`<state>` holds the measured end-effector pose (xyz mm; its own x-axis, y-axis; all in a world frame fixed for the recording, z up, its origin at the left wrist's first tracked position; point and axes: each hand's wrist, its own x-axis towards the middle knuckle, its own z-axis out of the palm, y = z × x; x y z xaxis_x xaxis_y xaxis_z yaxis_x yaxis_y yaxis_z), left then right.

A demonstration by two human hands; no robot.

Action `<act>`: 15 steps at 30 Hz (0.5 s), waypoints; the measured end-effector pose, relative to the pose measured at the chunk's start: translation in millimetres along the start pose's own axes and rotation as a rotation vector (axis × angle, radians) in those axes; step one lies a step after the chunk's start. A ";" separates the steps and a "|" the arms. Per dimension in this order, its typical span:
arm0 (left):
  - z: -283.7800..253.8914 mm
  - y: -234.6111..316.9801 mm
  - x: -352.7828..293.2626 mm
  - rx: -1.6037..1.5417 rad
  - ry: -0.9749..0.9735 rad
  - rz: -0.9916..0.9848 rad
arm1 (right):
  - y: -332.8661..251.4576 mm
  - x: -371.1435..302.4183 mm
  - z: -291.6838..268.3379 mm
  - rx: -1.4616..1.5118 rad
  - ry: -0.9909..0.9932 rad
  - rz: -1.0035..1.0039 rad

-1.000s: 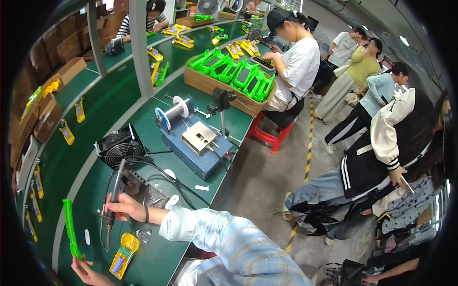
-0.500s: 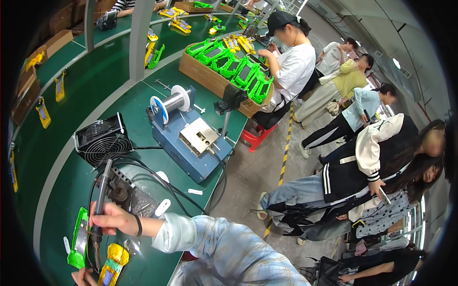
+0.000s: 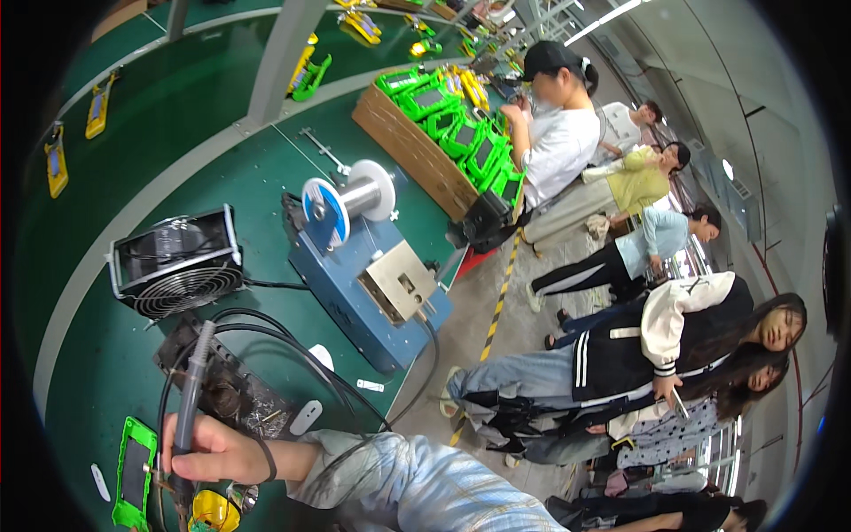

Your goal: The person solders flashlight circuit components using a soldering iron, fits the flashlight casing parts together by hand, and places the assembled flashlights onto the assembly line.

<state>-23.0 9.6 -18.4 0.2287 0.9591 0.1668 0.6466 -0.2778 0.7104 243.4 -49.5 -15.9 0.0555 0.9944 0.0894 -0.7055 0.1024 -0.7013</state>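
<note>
My right hand [image 3: 217, 452] is closed around a grey soldering iron [image 3: 187, 410], held nearly upright with its lower end pointing down near the bottom edge. Left of the iron lies a green plastic frame with a dark panel [image 3: 136, 474]. Just right of its lower end is a yellow casing [image 3: 213, 512] with a bit of green board and thin wires, partly cut off by the picture's edge. Whether the iron's tip touches anything is hidden. My left hand is outside the picture.
A black fan [image 3: 177, 266], a dirty metal tray [image 3: 235, 390] and a blue machine [image 3: 355, 293] with a wire spool [image 3: 365, 197] stand on the green bench. Beyond is a cardboard box [image 3: 412, 164] of green frames. A seated co-worker [image 3: 563, 142] and several standing people are to the right.
The view has shifted, so bench items sit lower in the picture. My left hand, visible earlier at the lower edge, has left view. The right hand still holds the soldering iron.
</note>
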 end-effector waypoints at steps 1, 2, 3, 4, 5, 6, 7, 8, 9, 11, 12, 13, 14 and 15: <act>2.6 7.5 1.7 -0.023 0.011 0.002 | -14.3 0.5 3.9 0.027 0.002 0.054; 3.4 16.0 6.1 -0.047 0.021 0.015 | -12.1 1.2 5.6 0.025 0.021 0.062; 1.1 20.0 7.4 -0.049 0.042 0.011 | -3.6 2.2 5.9 0.033 0.033 0.079; -1.6 24.9 8.9 0.043 0.006 0.115 | 1.3 4.2 6.4 0.079 -0.021 0.016; -2.9 36.3 12.4 0.119 -0.021 0.233 | -2.5 0.8 11.0 0.016 0.035 -0.007; -6.3 41.2 13.0 0.071 -0.091 0.148 | 2.0 0.2 10.8 0.029 0.050 -0.015; -9.5 45.3 12.2 0.128 -0.131 0.179 | 5.0 0.1 9.1 0.043 0.063 -0.024; -14.7 24.1 14.0 0.105 -0.220 0.339 | 7.0 0.9 7.0 -0.027 -0.005 -0.078; -20.0 25.2 19.8 0.076 -0.319 0.501 | 5.6 -0.8 7.9 -0.059 0.010 -0.092; -30.4 45.6 8.4 0.315 -0.360 0.037 | 8.2 -2.1 11.2 -0.073 0.038 -0.085; -5.3 -19.3 4.5 0.032 -0.181 0.219 | 11.0 -2.6 14.9 -0.059 0.030 -0.083; 12.1 -90.2 -1.7 -0.229 0.007 0.392 | 12.4 -2.5 23.1 -0.042 0.030 -0.035; -1.9 -55.2 -7.7 -0.196 -0.011 0.387 | 18.1 -0.7 25.5 -0.119 0.036 -0.025; -11.1 -17.6 -9.9 -0.154 -0.028 0.370 | 20.2 -0.6 20.5 -0.186 0.089 -0.049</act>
<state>-44.7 5.6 -25.0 0.4463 0.7937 0.4134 0.4011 -0.5903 0.7004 214.6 -48.5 -15.6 0.1546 0.9855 0.0693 -0.5584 0.1451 -0.8168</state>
